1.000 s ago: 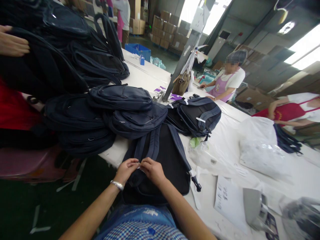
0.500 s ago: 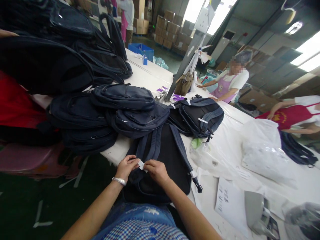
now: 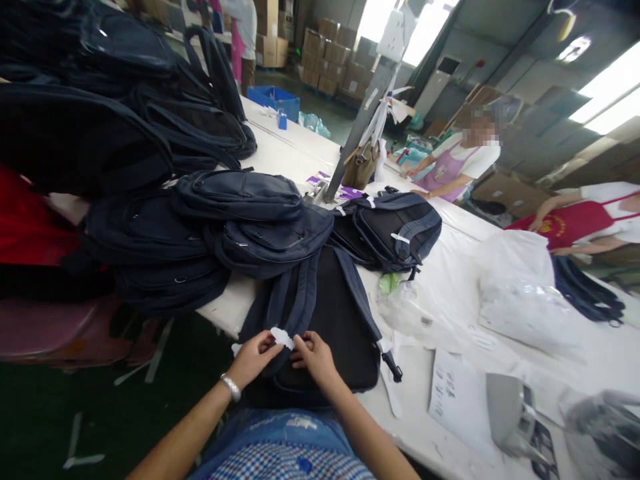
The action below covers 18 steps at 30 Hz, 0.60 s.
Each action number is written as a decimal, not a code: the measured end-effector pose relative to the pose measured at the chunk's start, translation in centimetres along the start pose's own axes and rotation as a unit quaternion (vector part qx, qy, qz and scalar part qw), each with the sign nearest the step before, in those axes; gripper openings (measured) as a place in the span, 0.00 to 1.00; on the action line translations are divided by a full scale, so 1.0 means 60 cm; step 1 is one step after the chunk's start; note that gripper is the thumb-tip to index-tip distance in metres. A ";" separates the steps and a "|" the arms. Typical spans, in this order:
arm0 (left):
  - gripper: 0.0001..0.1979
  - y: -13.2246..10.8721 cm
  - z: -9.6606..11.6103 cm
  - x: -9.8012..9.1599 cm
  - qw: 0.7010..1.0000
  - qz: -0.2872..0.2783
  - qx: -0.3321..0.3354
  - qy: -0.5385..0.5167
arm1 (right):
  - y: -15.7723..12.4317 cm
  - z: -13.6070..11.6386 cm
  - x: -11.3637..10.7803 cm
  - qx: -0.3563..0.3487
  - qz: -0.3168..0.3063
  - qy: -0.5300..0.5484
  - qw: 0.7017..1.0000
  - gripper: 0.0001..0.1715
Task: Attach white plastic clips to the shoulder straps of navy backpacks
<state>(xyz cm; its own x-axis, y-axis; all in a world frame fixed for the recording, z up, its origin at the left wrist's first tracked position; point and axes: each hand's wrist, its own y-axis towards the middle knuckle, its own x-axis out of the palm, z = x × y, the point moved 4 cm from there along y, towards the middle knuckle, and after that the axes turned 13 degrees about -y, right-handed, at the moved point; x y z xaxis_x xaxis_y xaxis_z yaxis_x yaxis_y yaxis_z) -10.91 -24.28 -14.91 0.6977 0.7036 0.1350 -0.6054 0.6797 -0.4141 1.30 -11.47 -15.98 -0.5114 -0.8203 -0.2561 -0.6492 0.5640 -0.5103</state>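
Note:
A navy backpack (image 3: 334, 313) lies back panel up before me, its padded shoulder straps (image 3: 305, 293) stretching away from me. Over its strap, my left hand (image 3: 256, 359) pinches one end of a small white paper-like strip (image 3: 282, 337). My right hand (image 3: 316, 359) has thumb and index finger closed at the strip's other end, the remaining fingers curled over the bag. The part of the strap beneath the strip is partly hidden by my hands. Another white wrap (image 3: 385, 345) is around the webbing above a black buckle (image 3: 394, 368) at the bag's right side.
Stacked navy backpacks (image 3: 240, 193) stand beyond and left. Two more with white wraps (image 3: 395, 227) lie ahead. A grey post (image 3: 355, 133) rises from the white table (image 3: 440, 267). Plastic bags (image 3: 520, 287), a written sheet (image 3: 450, 393) and a grey device (image 3: 507, 413) lie right. Co-workers stand across.
Both hands have come slightly nearer to me, and the white strip shows more of its surface between them. The right fingers are less bunched. The view has shifted a little.

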 end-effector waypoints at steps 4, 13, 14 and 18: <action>0.24 -0.012 -0.018 0.007 0.996 -0.010 -0.058 -0.059 | 0.001 -0.015 0.025 -0.005 -0.075 0.036 0.997 0.24; 0.35 0.022 -0.010 -0.064 0.985 0.145 -0.091 0.006 | -0.029 -0.044 -0.260 -0.130 0.335 -0.347 0.866 0.26; 0.36 0.032 -0.013 -0.058 0.984 0.138 -0.109 -0.005 | -0.017 -0.027 -0.290 -0.077 0.338 -0.356 0.868 0.30; 0.36 0.067 -0.020 -0.028 0.982 0.110 -0.152 -0.012 | 0.032 0.044 -0.349 0.122 0.189 -0.277 0.934 0.38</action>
<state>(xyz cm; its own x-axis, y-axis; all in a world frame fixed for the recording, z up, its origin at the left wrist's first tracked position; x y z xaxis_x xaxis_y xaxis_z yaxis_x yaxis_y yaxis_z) -14.09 -22.98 -17.90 0.5512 0.8337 0.0322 -0.5958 0.4204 -0.6843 12.21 6.53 -13.76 -0.2640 -0.5282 -0.8070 -0.2984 0.8404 -0.4524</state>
